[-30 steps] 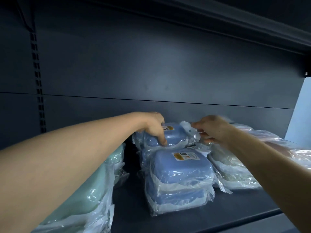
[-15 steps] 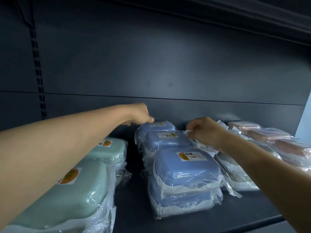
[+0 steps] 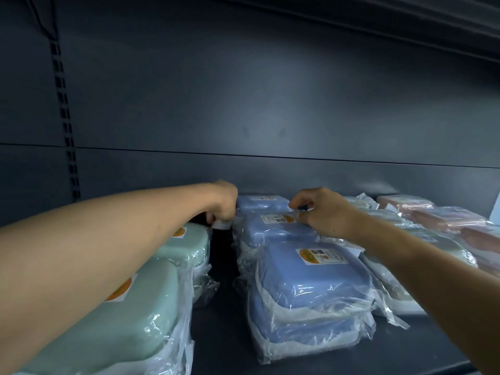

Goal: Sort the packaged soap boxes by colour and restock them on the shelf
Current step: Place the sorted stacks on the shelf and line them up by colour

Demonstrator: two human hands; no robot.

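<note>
Shelf [image 3: 224, 345] stock sits in colour rows before you: green soap boxes [image 3: 151, 307] at the left, blue soap boxes [image 3: 305, 280] in the middle running front to back, whitish boxes [image 3: 400, 282] beside them and pink boxes [image 3: 433, 215] far right, all in clear wrap. Your left hand [image 3: 223, 203] reaches into the gap between the green and blue rows and pinches a bit of white wrapper edge. Your right hand [image 3: 322, 212], fingers curled, pinches the plastic wrap at the right side of the middle blue box [image 3: 273, 228].
</note>
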